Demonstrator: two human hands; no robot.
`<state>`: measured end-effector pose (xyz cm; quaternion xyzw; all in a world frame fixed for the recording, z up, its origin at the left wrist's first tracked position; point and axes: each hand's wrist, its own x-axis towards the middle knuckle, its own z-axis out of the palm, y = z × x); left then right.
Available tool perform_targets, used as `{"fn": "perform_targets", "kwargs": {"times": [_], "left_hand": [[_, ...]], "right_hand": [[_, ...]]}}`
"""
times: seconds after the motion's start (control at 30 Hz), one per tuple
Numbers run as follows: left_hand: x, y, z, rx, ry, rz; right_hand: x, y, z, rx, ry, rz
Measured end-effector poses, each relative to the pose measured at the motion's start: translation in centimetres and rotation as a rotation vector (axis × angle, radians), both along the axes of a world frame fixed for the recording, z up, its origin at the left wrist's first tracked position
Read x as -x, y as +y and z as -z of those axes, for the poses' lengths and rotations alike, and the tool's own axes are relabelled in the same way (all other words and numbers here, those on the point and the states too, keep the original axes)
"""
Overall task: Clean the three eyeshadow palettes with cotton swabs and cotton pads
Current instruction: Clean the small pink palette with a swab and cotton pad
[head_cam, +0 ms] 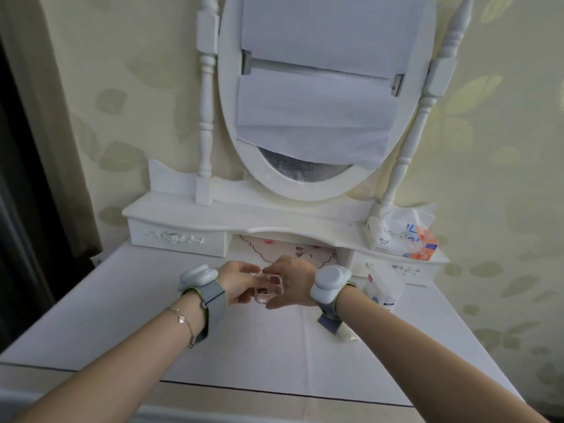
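Head view looks down along two bare forearms stretched over a white dressing table (128,315). Both hands meet near the middle of the tabletop, toward its back edge, and together hold a small clear plastic palette (268,286) with square compartments; whether it rests on the surface or is lifted cannot be told. The left hand (239,280) grips the palette's left side, fingers curled narrowly around it. The right hand (293,285) covers its right side, thumb beneath the front edge and fingers closed over the top.

Each wrist wears a grey strap with a rounded white device: the left wrist device (198,276) and the right wrist device (331,282). A thin silver bracelet (183,320) circles the left forearm.

Just beside the right wrist, near the table's right edge, stands a white box with blue print (383,288). On the right end of the raised drawer shelf along the back edge lies a soft plastic tissue pack (399,236). An oval white-framed mirror (305,184), mostly covered with white paper sheets (320,102), rises above the shelf.
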<state>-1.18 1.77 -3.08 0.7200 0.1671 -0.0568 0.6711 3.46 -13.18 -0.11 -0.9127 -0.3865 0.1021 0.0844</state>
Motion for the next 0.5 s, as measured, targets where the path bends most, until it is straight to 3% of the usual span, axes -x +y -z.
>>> {"fn": "perform_targets", "kwargs": {"times": [0.2,0.4,0.5], "left_hand": [[-1.2,3.3,0.4,-0.233,-0.114,-0.054],[-1.3,5.2,1.2,-0.585,-0.093,0.118],[-1.4,5.5,1.3,-0.666,-0.089,0.150]], "right_hand": [[-2.3,1.1,1.2,-0.004,-0.019,0.098],[-4.1,2.1,3.4,-0.036,0.021,0.208],[-4.6,2.4,3.7,-0.040,0.053,0.229]]}}
